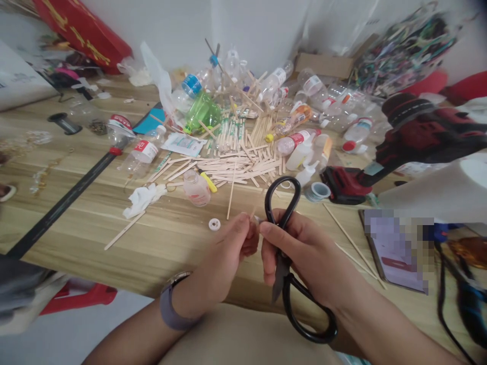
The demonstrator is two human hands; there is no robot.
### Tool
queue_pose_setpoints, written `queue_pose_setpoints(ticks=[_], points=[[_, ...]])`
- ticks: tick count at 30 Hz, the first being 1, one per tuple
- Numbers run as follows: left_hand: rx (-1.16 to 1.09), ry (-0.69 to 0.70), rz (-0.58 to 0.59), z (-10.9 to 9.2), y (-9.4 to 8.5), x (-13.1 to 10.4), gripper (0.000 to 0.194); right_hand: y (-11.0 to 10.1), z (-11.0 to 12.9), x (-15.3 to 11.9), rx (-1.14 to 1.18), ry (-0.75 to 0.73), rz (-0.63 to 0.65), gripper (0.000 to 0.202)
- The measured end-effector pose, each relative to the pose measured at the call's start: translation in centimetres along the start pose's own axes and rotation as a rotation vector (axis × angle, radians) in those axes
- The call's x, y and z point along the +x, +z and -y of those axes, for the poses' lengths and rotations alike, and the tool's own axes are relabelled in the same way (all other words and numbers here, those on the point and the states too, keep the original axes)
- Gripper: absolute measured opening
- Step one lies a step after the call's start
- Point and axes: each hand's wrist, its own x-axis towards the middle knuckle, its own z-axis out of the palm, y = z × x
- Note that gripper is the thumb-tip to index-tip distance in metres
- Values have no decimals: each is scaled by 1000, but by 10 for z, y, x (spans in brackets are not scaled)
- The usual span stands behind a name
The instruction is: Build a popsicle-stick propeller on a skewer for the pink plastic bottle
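Here, on the far left of the table [171, 258], a black spool [64, 124] stands near the back. A long dark bar [64, 203] leans across the wood, and a clear bottle with a red label [146, 152] lies to the right of its far end. Next come a crumpled white tissue [143, 198] and a flat stick [125, 230] that sits just below it.

In the middle, a big messy heap of wooden sticks [236, 170] lies in front of a shiny green bottle [201, 112]. A small pinkish bottle [197, 188] stands by the near edge of the heap, and a little round white cap [214, 224] is near the left hand [228, 248]. That hand's fingers are pinched together on a tiny pale piece [253, 212], which is too blurry to name.

Just to the right are the black scissors [281, 274], with their two big loops wide apart. The right hand [304, 248] has its fingers wrapped around them, and its thumb points at the left hand's fingertips. The scissors are up over the near edge of the table.

Farther right is a gray round pot [318, 191], then two thin sticks [348, 235], a phone [395, 253] lying flat, and a big red and black power tool [399, 147].
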Motion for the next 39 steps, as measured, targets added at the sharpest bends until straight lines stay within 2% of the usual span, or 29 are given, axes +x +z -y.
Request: queue_pose_setpoints(ticks=[5,10,15,18,28,35,39], points=[[65,50,-40,3,-2,-1,44,0,0,0,65,50,-12,31],[129,114,-96,6,-5,-3,42,-4,-1,-2,174,100,46,35],[149,149,-71,3,-3,-3,40,-8,-5,-4,291,145,96,37],[129,156,-36,3,-2,-3,39,-9,-7,-4,291,137,139,47],[-153,114,51,2,5,-1,42,-9,-9,-3,321,106,197,52],[-108,115,57,5,4,-2,42,-9,-8,-3,290,111,177,53],[-3,137,13,4,1,-3,44,-9,-6,-5,279,133,160,51]])
